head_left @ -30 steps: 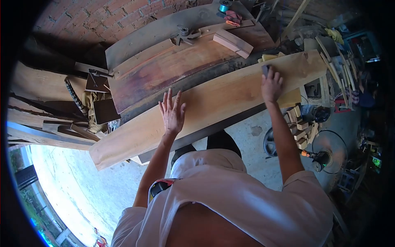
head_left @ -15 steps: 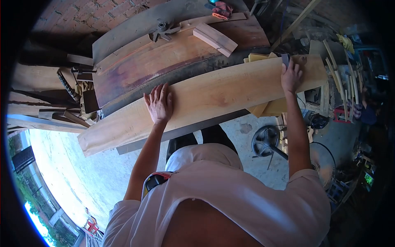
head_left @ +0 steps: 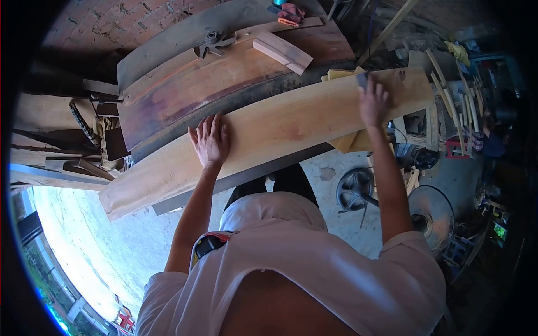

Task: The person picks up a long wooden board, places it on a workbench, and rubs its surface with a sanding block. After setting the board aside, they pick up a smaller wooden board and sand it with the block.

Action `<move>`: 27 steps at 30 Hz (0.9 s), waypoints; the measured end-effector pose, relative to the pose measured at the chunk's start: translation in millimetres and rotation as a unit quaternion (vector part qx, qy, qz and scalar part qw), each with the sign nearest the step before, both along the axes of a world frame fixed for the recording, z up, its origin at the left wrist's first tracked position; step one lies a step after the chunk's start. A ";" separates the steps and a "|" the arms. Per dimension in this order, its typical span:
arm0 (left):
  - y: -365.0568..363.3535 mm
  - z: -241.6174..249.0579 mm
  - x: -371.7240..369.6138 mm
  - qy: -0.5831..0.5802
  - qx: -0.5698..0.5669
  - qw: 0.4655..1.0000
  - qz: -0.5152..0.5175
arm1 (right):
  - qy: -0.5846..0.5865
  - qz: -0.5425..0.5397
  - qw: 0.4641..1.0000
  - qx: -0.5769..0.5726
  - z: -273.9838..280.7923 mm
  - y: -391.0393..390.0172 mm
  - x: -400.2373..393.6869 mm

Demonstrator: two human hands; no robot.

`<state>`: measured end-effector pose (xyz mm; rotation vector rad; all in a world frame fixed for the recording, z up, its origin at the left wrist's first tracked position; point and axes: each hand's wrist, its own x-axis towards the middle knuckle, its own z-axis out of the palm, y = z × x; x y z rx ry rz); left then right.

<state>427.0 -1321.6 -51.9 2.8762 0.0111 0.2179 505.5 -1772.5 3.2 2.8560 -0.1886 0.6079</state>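
Along the near side of the stained table (head_left: 168, 103), below a brick wall (head_left: 92, 28), lies a long board (head_left: 280, 131); the left hand (head_left: 210, 144) rests flat, fingers spread; the right hand (head_left: 374, 106), gripping a dark block (head_left: 362, 80), has slid leftward.

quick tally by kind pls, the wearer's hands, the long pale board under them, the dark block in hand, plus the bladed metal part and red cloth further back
Hands: 2 (left hand, right hand)
Long pale board: 1
Dark block: 1
Bladed metal part: 1
Red cloth: 1
Total: 6
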 end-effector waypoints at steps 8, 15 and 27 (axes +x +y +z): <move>-0.9 -0.7 0.7 -0.013 -0.006 1.000 0.004 | 0.024 0.124 0.989 0.077 -9.1 133.4 -45.2; -1.8 -3.9 0.2 -0.027 0.023 0.999 0.005 | 0.084 0.233 0.964 0.099 11.2 68.7 -65.2; -165.8 16.2 42.7 0.001 -0.031 0.999 0.020 | 0.088 0.278 0.946 0.143 14.0 13.0 -62.5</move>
